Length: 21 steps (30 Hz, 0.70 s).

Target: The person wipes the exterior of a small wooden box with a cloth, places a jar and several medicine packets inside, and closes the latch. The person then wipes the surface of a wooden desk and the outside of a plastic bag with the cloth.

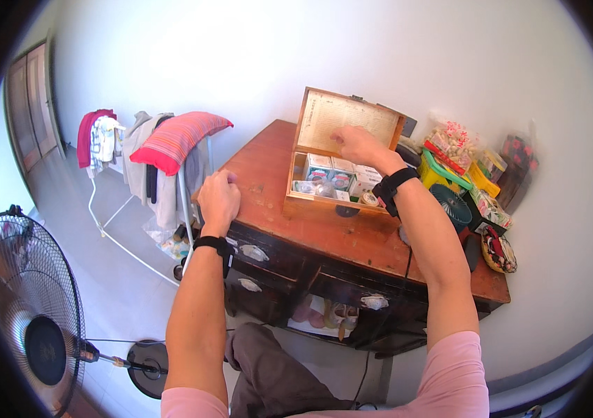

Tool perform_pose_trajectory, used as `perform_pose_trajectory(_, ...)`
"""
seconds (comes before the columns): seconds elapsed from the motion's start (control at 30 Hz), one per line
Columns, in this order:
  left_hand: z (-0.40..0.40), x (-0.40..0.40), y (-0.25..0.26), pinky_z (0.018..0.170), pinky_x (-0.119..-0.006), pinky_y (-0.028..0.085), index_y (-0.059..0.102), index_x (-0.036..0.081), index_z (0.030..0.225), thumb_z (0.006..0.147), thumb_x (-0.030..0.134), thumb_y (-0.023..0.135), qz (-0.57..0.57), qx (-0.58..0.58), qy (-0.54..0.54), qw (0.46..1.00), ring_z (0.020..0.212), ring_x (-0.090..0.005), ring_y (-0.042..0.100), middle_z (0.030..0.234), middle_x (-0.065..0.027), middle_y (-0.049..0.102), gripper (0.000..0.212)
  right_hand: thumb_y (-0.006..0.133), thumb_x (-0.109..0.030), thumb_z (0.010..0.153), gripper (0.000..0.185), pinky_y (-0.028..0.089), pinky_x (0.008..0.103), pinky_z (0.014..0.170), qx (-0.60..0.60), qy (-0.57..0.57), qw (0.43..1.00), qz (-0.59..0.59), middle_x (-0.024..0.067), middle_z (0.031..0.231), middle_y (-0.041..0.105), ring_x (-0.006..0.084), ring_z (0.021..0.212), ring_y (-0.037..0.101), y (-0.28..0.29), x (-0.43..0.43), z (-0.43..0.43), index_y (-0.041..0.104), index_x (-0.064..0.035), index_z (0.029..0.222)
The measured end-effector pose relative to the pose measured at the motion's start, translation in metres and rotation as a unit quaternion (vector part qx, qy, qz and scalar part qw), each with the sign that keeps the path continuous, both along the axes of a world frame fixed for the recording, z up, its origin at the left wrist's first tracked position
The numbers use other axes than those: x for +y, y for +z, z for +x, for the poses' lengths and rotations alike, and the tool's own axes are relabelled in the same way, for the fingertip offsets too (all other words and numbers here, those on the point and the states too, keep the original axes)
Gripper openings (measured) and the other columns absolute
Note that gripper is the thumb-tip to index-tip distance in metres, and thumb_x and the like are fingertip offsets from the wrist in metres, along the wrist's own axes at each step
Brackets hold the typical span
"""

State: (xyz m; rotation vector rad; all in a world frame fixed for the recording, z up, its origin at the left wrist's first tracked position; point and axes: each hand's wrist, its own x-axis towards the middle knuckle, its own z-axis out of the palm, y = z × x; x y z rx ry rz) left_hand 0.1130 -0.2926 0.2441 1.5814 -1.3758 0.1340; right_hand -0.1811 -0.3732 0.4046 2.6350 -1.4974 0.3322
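A wooden box stands on the red-brown top of a wooden cabinet, its hinged lid raised and lined with printed paper. Several small cartons, a clear plastic packet and a small round tin lie inside. My right hand hangs over the box in front of the lid, fingers bent and apart, with nothing visible in it. At the cabinet top's left edge rests my left hand, its fingers curled and mostly hidden.
Right of the box crowd a small dark fan, a green-rimmed basket and a bag of peanuts. Left stands a white rack with clothes and a striped cushion. A pedestal fan is at lower left. Drawer handles protrude in front.
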Motion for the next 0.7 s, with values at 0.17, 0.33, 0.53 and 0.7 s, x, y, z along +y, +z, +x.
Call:
perform_pose_trajectory(0.17, 0.002, 0.002, 0.001, 0.088, -0.047, 0.051, 0.072, 0.004, 0.093, 0.084, 0.009, 0.056, 0.010, -0.001, 0.006, 1.000, 0.100, -0.0357, 0.065, 0.101, -0.0166, 0.071, 0.019, 0.069, -0.019, 0.080, 0.053, 0.050, 0.0415, 0.096, 0.033, 0.003, 0.998, 0.052, 0.0242, 0.120, 0.067, 0.0372, 0.113, 0.063, 0.001, 0.011, 0.009, 0.062, 0.0023, 0.128)
perform_pose_trajectory(0.33, -0.002, 0.001, 0.004, 0.088, -0.045, 0.052, 0.074, 0.003, 0.094, 0.084, 0.009, 0.055, 0.001, -0.004, 0.010, 1.000, 0.097, -0.0375, 0.067, 0.099, -0.0195, 0.072, 0.022, 0.074, -0.027, 0.076, 0.048, 0.052, 0.0448, 0.089, 0.064, 0.042, 0.994, 0.077, 0.0230, 0.115, 0.069, 0.0383, 0.106, 0.065, -0.017, -0.002, 0.021, 0.069, -0.0003, 0.116)
perform_pose_trajectory(0.53, 0.000, 0.001, 0.003, 0.090, -0.047, 0.051, 0.073, 0.004, 0.095, 0.084, 0.009, 0.056, 0.013, 0.003, 0.011, 1.000, 0.102, -0.0356, 0.065, 0.102, -0.0170, 0.071, 0.021, 0.076, -0.024, 0.076, 0.042, 0.052, 0.0457, 0.084, 0.169, 0.021, 0.983, 0.061, 0.0212, 0.107, 0.070, 0.0384, 0.099, 0.066, -0.006, 0.000, 0.039, 0.069, -0.0021, 0.112)
perform_pose_trajectory(0.7, -0.004, 0.003, 0.006, 0.091, -0.046, 0.050, 0.073, 0.004, 0.096, 0.084, 0.009, 0.056, 0.020, 0.011, 0.000, 1.000, 0.103, -0.0350, 0.064, 0.103, -0.0164, 0.071, 0.021, 0.070, -0.009, 0.082, 0.037, 0.051, 0.0464, 0.088, 0.027, 0.116, 0.993, -0.022, 0.0203, 0.109, 0.069, 0.0366, 0.104, 0.065, 0.000, 0.001, 0.029, 0.066, -0.0039, 0.118)
